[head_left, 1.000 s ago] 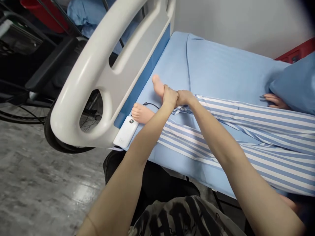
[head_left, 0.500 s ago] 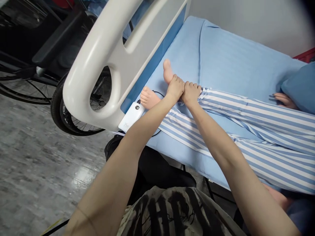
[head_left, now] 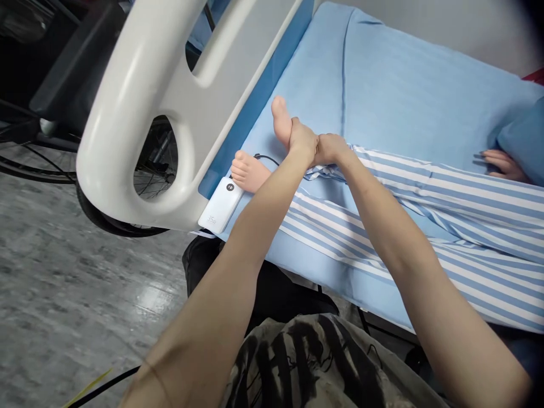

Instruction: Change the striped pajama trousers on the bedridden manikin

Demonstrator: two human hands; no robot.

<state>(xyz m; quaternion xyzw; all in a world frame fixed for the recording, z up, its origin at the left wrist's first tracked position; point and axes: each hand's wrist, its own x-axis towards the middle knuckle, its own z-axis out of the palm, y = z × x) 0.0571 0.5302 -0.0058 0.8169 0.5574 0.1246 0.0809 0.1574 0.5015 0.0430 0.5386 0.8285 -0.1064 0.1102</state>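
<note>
A figure in blue-and-white striped trousers [head_left: 459,198] lies on the bed; its smooth feet look like a manikin's. My left hand [head_left: 303,139] is wrapped round the ankle of the far foot [head_left: 281,123], which points up. Right beside it, touching it, my right hand [head_left: 330,149] grips the same lower leg near the trouser cuff. Most of my fingers are hidden behind the leg. The near foot [head_left: 250,172] rests on the sheet, its toes beside a white power bank [head_left: 220,205] with a lit display. A black cable [head_left: 267,157] runs behind this foot.
A cream-coloured bed end board [head_left: 106,124] with cut-out openings rises at the left. Beyond it stands a wheelchair [head_left: 59,96]. Blue bedding [head_left: 408,85] covers the mattress. At the right, a hand [head_left: 504,164] of the figure shows beside a blue sleeve.
My fingers lay over the top of the far leg; now they curl round its far side, with both wrists lower. The camera view has shifted, so the bed board appears further left.
</note>
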